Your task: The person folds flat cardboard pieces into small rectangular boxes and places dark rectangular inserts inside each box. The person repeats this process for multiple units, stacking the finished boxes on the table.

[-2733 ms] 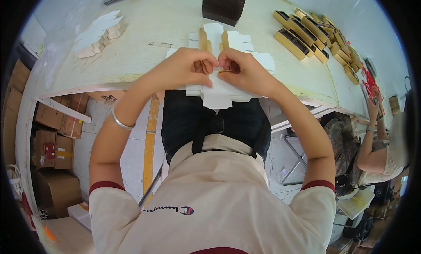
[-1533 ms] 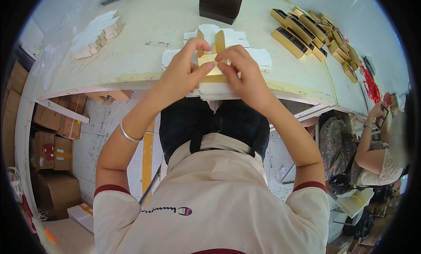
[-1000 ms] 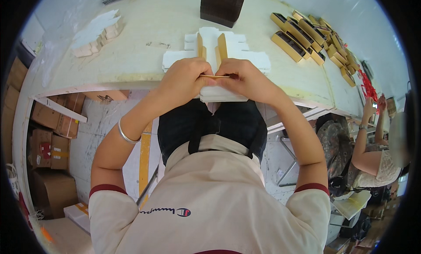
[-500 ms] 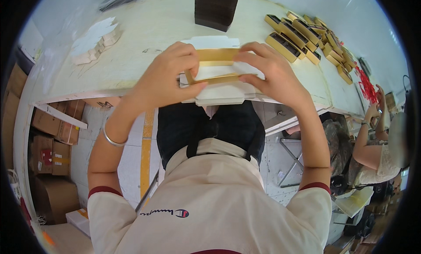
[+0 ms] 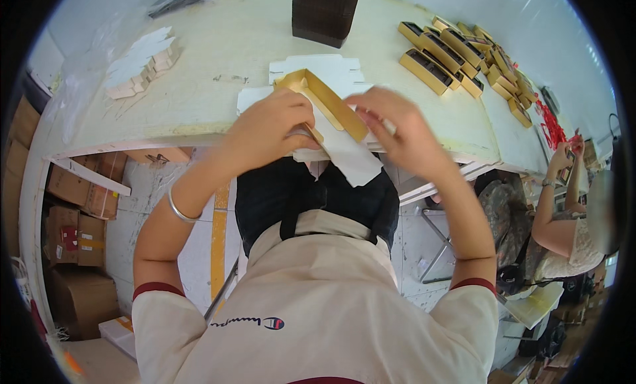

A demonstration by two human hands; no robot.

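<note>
Head view: the person is standing at the near edge of the pale worktop (image 5: 199, 66) and is working a partly folded gold-lined box blank (image 5: 324, 106) above a stack of flat white box blanks (image 5: 318, 69). The left hand (image 5: 271, 129) is gripping the near left corner of the gold-lined box blank, with fingers curled and pressed together on the card. The right hand (image 5: 397, 129) is resting on the right side of the same piece, fingers bent over a white flap (image 5: 351, 160) that is hanging past the worktop edge. A silver bangle (image 5: 177, 208) is sitting on the left forearm. A dark box (image 5: 326, 13) is standing behind the stack. Finished gold boxes (image 5: 457, 56) are lying in rows at the far right. A second person's hands (image 5: 568, 155) are working at the right rim.
</note>
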